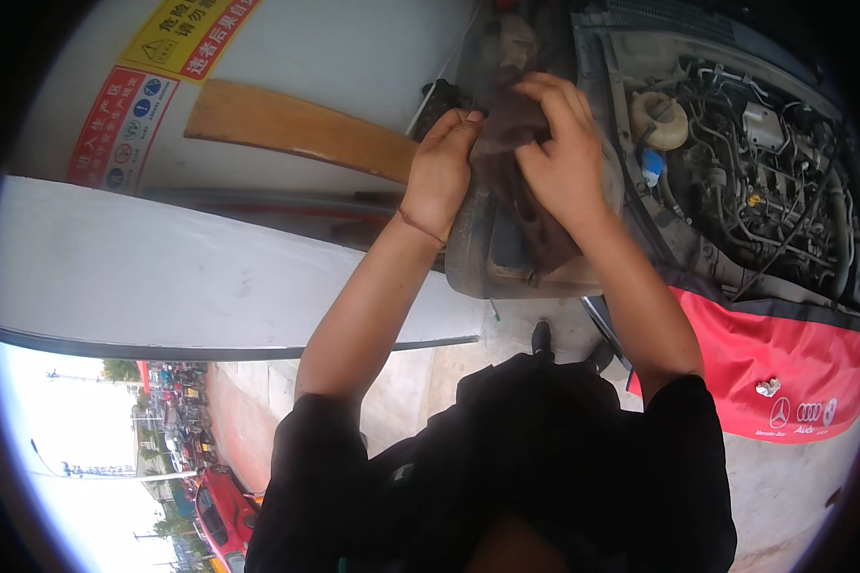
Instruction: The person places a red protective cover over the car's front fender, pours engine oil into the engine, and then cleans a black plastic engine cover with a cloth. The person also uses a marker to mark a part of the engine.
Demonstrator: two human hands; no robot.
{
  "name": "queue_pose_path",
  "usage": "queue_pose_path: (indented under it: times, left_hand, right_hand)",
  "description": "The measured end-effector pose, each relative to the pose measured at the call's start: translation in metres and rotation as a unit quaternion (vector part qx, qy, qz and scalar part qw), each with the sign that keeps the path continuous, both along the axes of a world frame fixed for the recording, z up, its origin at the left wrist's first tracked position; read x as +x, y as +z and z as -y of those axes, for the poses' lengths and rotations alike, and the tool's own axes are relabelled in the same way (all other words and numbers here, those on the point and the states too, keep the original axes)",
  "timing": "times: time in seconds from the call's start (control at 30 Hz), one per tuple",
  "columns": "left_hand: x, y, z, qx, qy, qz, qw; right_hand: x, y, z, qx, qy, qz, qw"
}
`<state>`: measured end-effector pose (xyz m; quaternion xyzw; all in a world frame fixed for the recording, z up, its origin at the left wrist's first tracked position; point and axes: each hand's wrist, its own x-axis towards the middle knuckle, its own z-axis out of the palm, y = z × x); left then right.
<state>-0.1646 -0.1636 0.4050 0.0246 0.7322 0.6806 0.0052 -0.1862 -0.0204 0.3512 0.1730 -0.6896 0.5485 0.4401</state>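
Observation:
A dark brown cloth is bunched between my two hands and hangs down over a worn grey cart top. My left hand is closed at the cloth's left edge, thumb and fingers pressed together. On the other side, my right hand curls its fingers over the upper part of the cloth, with the thumb bent against it. Whether anything is wrapped inside the folds is hidden. Dark, blurred items lie just beyond my left hand.
To the right, a car's open engine bay has a cream fluid reservoir and a blue cap. A red fender cover drapes below it. A curved wooden board and warning signs are at left, above a white ledge.

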Motion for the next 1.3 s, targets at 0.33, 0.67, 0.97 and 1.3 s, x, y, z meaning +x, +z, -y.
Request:
queue_pose_path:
  times: [0.33, 0.67, 0.97, 1.3]
  left_hand:
    - [-0.017, -0.017, 0.027, 0.367, -0.149, 0.248, 0.884]
    - [0.036, -0.023, 0.028, 0.053, -0.217, -0.040, 0.974]
    - [0.034, -0.014, 0.037, -0.003, -0.220, -0.040, 0.975]
    - [0.032, -0.007, 0.036, -0.022, -0.243, -0.007, 0.970]
  right_hand:
    - [0.059, 0.037, 0.001, 0.303, 0.193, -0.114, 0.926]
    - [-0.026, 0.060, -0.021, 0.171, 0.012, -0.028, 0.985]
    - [-0.068, 0.050, -0.027, 0.174, 0.030, -0.044, 0.983]
    - [-0.113, -0.071, -0.061, -0.276, 0.284, 0.244, 0.885]
